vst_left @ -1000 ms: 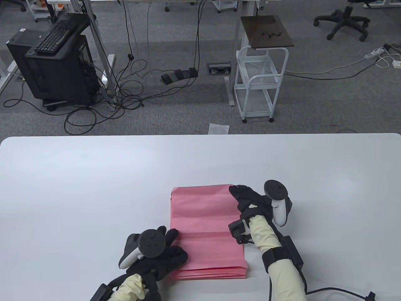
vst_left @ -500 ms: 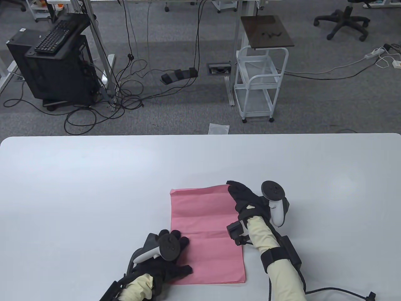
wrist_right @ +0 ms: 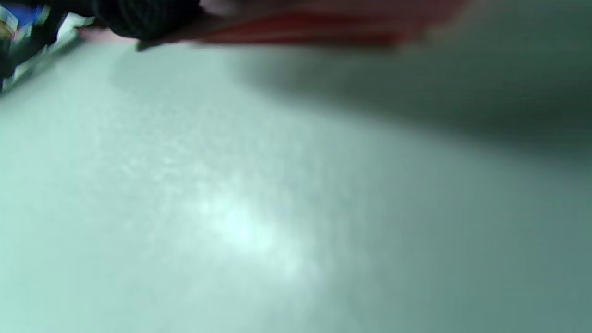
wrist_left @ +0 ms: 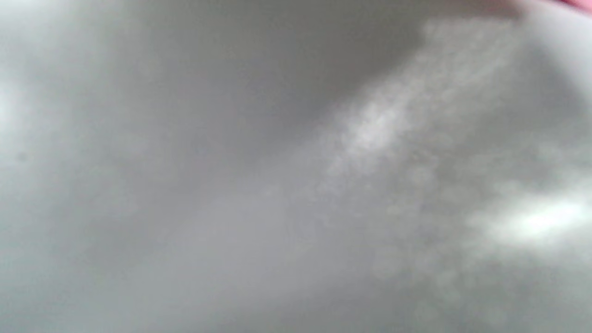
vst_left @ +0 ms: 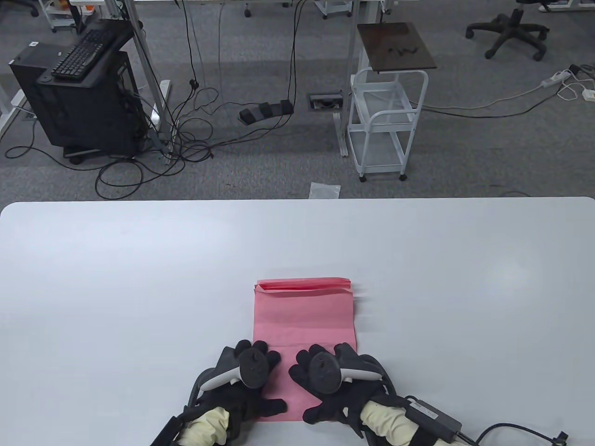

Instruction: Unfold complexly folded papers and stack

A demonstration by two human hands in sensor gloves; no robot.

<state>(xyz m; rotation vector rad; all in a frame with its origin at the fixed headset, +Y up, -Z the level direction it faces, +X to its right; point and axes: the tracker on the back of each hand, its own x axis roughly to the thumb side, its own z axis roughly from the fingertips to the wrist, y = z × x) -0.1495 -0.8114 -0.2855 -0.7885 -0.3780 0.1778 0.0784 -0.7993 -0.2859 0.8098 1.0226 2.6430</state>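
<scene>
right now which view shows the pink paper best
The table view: the whole pink paper lies flat with both hands on its near end. The left wrist view catches only a pink sliver at its top corner; the right wrist view, a blurred red edge.

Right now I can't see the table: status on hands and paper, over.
Left hand and right hand flat on the near end of the pink paper stack. Far edge lifted, layers showing. Nothing in the way.
</scene>
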